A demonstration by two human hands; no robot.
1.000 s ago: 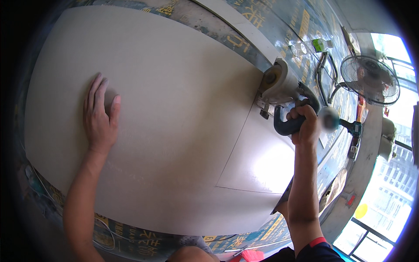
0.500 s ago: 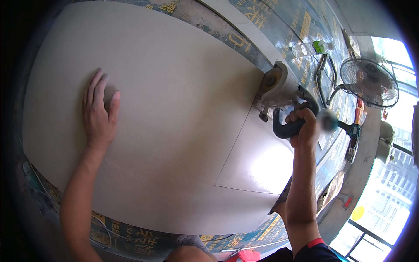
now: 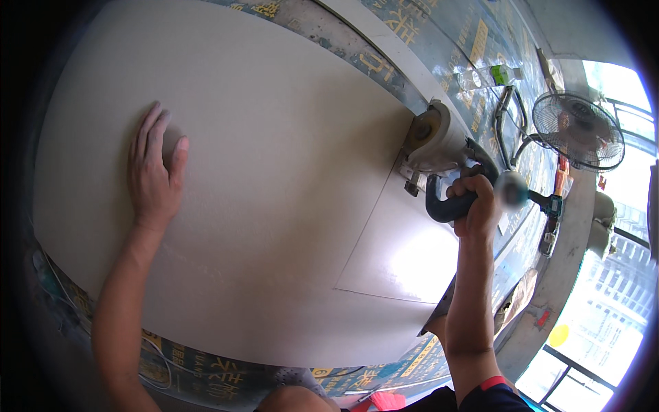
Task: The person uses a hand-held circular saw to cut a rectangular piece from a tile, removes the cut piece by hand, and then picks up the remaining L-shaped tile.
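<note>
A large pale board (image 3: 261, 165) lies flat under both my arms, with thin dark lines on it that mark off a corner at the right. My left hand (image 3: 154, 165) rests on the board's left part, fingers stretched out and thumb apart. In my right hand (image 3: 477, 199) is the dark handle of a handheld circular saw (image 3: 436, 141), gripped with the fingers wrapped round it. The saw sits at the board's far right edge, where one of the lines meets that edge. Its grey guard covers most of the round blade.
Beyond the saw stand a clear plastic bottle (image 3: 487, 77) and a fan (image 3: 578, 130). A teal cordless power tool (image 3: 551, 204) lies right of my right hand. Printed dark sheeting (image 3: 439, 27) covers the floor around the board. Bright windows (image 3: 618, 295) are at the right.
The whole view has shifted very slightly. My left hand stays flat on the board, and the saw remains at the edge in my right hand.
</note>
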